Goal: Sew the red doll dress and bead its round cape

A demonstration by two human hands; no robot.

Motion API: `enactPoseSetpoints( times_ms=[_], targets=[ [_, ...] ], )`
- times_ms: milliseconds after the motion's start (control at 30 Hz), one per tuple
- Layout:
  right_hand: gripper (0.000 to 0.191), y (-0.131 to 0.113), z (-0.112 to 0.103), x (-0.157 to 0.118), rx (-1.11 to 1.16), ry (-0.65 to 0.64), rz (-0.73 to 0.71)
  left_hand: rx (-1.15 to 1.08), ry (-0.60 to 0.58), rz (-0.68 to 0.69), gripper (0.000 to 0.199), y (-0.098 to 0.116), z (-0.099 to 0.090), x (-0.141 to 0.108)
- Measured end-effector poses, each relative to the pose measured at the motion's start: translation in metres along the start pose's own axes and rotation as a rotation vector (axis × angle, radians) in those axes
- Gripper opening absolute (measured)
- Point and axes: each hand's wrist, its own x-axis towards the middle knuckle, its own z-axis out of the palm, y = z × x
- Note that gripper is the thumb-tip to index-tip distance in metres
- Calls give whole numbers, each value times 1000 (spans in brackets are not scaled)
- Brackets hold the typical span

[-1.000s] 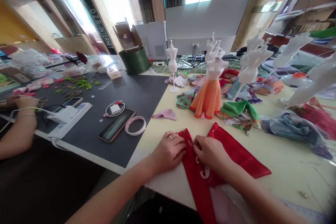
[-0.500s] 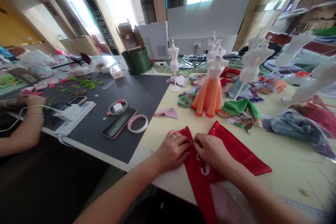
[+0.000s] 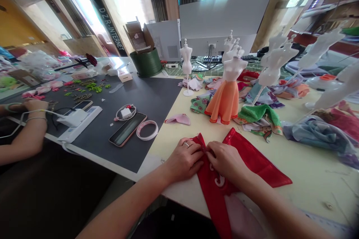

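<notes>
A red piece of fabric [image 3: 259,164] with white lettering lies on the pale table, one strip of it hanging over the front edge. My left hand [image 3: 183,158], with a ring on one finger, is closed on the upper edge of this cloth, its fingers pressing the fold down. Close beside it, my right hand [image 3: 226,158] pinches the same edge between thumb and fingertips. The fingertips of both hands almost meet there; anything small between them is hidden. Pale pink fabric [image 3: 242,213] shows beneath my right forearm.
Behind the cloth stands a white mini mannequin [image 3: 234,69] in an orange skirt [image 3: 224,102], among fabric scraps and several other mannequins. Left are a tape roll [image 3: 147,130], a phone [image 3: 127,130] and a power strip [image 3: 81,123]. Another person's hands [image 3: 35,106] are at far left.
My hands stay on the same spot of the red fabric, with the right fingertips shifting slightly at the edge. The camera view has moved a little.
</notes>
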Motion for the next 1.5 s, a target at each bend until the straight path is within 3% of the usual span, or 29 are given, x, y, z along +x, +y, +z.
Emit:
enactPoseSetpoints(
  times_ms=[600, 900, 1167, 1500],
  targets=[
    [17, -2, -1, -1, -8, -23, -48, -11, 17, -9, 25, 1, -1, 0],
    [18, -1, -1, -1, -35, -16, -57, -18, -30, -18, 47, 0, -2, 1],
    [18, -5, -8, -3, -44, -69, -99, -29, -71, -80, 35, 1, -1, 1],
    [18, -12, -10, -11, -239, -161, -209, -8, -49, -76, 31, 2, -1, 2]
  ],
)
